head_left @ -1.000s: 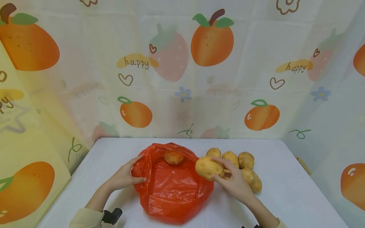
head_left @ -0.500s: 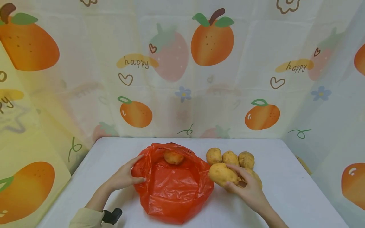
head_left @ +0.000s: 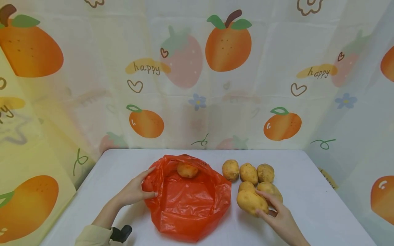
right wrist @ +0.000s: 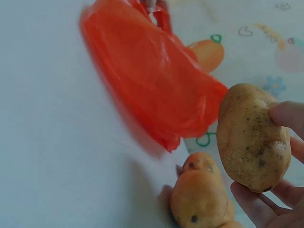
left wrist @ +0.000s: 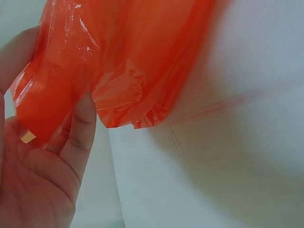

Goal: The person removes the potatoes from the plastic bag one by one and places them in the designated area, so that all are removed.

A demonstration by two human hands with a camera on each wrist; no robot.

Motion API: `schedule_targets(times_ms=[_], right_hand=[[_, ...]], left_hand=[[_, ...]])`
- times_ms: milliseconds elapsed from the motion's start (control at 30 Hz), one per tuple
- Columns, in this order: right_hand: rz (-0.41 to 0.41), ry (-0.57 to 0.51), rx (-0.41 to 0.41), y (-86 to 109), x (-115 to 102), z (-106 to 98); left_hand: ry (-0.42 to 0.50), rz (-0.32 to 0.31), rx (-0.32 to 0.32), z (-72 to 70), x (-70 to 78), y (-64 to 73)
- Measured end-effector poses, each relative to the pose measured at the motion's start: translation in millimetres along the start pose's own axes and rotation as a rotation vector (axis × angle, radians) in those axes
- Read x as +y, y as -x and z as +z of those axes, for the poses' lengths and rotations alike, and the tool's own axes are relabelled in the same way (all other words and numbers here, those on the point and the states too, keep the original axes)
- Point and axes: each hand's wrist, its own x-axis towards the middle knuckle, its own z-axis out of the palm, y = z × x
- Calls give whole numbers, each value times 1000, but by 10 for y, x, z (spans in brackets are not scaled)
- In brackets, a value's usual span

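Note:
A red plastic bag (head_left: pixel 188 194) stands on the white table with its mouth spread, and one potato (head_left: pixel 187 169) shows inside near the back. My left hand (head_left: pixel 133 191) grips the bag's left rim; in the left wrist view the thumb and fingers pinch the thin red plastic. To the bag's right, my right hand (head_left: pixel 278 215) holds a potato (head_left: pixel 251 201) between thumb and fingers. In the right wrist view this held potato (right wrist: pixel 253 137) has dark specks. It overlaps two loose potatoes behind it in the head view.
Several potatoes (head_left: pixel 248 173) lie grouped on the table (head_left: pixel 314 205) to the right of the bag. A fruit-printed cloth (head_left: pixel 200 119) hangs behind the table's far edge and at both sides.
My right hand has moved right and toward me with the potato, away from the bag's right rim. The left hand and the bag have stayed in place.

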Motion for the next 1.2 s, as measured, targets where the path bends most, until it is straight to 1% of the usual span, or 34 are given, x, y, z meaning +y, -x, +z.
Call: schedule_targets(times_ms=[100,200,500,567,733,833,967,1067,1200], right_hand=[[48,-19,-17,45,48,-2],[88,-11,-28,85,94,-2],[152,44,-37,166,208,21],[154,57,-50,176,230,20],[216,60,-95,188,259,-1],[220,64,-111,202,271,-14],[166,79,-133,222,307,-21],[152,93,-154,225,346,-21],[157,121,-165,225,383,-28]], left_hand=[[4,-6,1,4,0,0],[6,-14,4,10,-6,-2],[1,-19,4,16,-14,-10],[0,-24,4,17,-9,-8],[-4,-21,1,14,-4,-4],[4,-20,3,17,-13,-9],[1,-9,0,18,-36,-21],[-1,-11,1,19,-50,-29],[5,-10,0,19,-50,-29]])
